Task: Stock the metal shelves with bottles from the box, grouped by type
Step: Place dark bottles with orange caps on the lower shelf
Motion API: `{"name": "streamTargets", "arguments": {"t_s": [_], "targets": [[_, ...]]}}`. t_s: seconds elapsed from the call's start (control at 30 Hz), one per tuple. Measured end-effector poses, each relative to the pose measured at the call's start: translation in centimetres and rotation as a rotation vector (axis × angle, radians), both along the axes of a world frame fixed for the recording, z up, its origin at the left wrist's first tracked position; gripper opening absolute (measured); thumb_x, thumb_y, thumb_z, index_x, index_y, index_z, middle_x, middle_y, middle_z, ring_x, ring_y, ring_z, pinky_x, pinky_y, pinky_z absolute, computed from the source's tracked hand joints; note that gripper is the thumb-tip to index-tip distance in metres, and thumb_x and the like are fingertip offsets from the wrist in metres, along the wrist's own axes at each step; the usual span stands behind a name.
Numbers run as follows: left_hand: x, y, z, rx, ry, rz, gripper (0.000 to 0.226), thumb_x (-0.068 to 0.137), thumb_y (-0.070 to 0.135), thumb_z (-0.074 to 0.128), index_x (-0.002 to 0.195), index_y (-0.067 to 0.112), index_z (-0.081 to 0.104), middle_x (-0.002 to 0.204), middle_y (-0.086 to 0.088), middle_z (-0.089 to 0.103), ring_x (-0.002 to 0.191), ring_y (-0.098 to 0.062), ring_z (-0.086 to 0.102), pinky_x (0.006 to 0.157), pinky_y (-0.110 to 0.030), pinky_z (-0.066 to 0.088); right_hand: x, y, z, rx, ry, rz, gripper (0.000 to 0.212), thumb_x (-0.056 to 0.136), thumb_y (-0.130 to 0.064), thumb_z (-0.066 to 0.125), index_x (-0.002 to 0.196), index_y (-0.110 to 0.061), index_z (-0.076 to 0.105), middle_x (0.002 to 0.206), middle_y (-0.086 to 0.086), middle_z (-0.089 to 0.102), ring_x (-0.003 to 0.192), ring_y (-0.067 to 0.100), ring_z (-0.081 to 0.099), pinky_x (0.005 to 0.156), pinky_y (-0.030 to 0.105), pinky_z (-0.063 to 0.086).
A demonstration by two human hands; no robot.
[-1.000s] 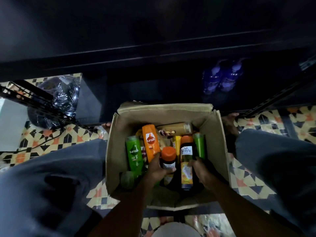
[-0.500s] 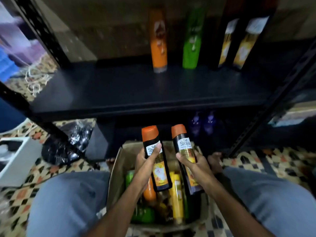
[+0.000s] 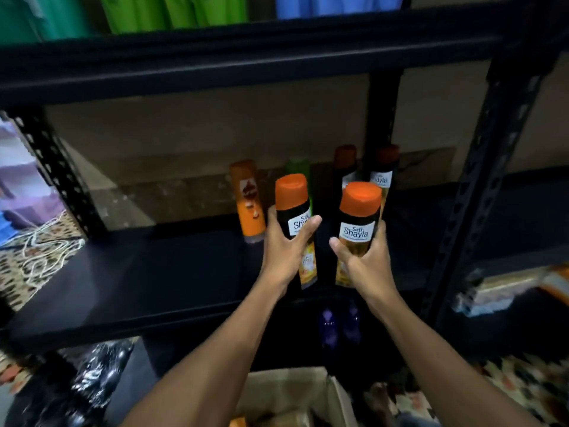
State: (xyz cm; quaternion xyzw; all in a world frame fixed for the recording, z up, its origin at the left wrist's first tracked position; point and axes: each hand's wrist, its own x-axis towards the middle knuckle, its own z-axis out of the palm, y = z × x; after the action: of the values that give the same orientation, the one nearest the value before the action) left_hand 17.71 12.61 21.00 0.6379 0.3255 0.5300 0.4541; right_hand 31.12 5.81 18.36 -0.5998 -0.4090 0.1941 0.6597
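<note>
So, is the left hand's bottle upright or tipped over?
Upright, slightly tilted: the bottle is held cap-up by the left hand.

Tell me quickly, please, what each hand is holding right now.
Left hand: closed around an orange-capped black Shayla bottle.
Right hand: closed around a second Shayla bottle of the same kind.

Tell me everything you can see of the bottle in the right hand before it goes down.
The right-hand bottle is tall and black, plastic by its look, with a rounded orange cap, shut, and a white Safi Shayla label above a yellow-orange panel. It is near upright, over the front of the black metal shelf, seemingly not yet set down. The right hand grips its lower half. It is apart from the left-hand bottle.
</note>
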Motion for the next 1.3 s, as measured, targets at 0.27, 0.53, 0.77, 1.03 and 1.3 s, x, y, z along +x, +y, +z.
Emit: {"name": "streamTargets", "arguments": {"t_s": [0.27,0.53,0.77,1.03,1.3], "targets": [[2.8,3.2,-3.7,-0.031,0.077,0.030,0.063,0.086,0.039,0.081,0.133,0.046,0.040,0.119,0.023,0.065,0.111,0.005,0.063,0.093,-0.027,0.054,2.8,4.6,-1.5,-0.080,-0.079,-0.033,0.095,0.082,-0.042,0.079,0.151,-0.044,0.014,0.142,-0.004,0.055,0.131,0.021,0.052,0.109,0.049,0.044],[4.6,3.0,-7.9,-0.042,0.368,0.074,0.056,0.097,0.032,0.067,0.129,0.040,0.022,0.133,0.000,0.059,0.115,-0.016,0.063,0.098,-0.041,0.054,4.2,5.4,-3.9,-0.045,-0.115,-0.082,0.081,0.087,-0.024,0.076,0.147,-0.030,0.023,0.130,-0.001,0.059,0.109,0.017,0.062,0.087,0.033,0.049],[9.0,4.1,-7.3,0.020,0.835,0.148,0.065,0.102,0.046,0.051,0.149,0.012,0.021,0.145,-0.009,0.049,0.137,-0.028,0.037,0.107,-0.045,0.028,9.7,6.6,-4.9,-0.121,-0.163,-0.171,0.065,0.092,-0.030,0.071,0.134,-0.042,0.023,0.124,0.003,0.057,0.103,0.025,0.064,0.081,0.055,0.058],[11.0,5.3,-8.0,0.067,0.957,0.224,0.063,0.101,0.054,0.047,0.146,0.015,0.026,0.137,-0.007,0.057,0.132,-0.026,0.034,0.102,-0.045,0.027,10.9,7.8,-6.2,-0.304,-0.261,-0.204,0.071,0.092,-0.053,0.060,0.142,-0.039,0.012,0.129,0.003,0.063,0.100,0.028,0.070,0.080,0.052,0.057],[11.4,5.2,-8.2,0.138,1.088,0.291,0.058,0.100,0.062,0.041,0.135,0.016,0.044,0.139,-0.006,0.042,0.129,-0.028,0.036,0.102,-0.046,0.031,10.7,8.5,-6.3,-0.432,-0.368,-0.257,0.055,0.095,-0.055,0.056,0.133,-0.021,0.035,0.126,0.007,0.064,0.110,0.032,0.063,0.079,0.040,0.048]]}}
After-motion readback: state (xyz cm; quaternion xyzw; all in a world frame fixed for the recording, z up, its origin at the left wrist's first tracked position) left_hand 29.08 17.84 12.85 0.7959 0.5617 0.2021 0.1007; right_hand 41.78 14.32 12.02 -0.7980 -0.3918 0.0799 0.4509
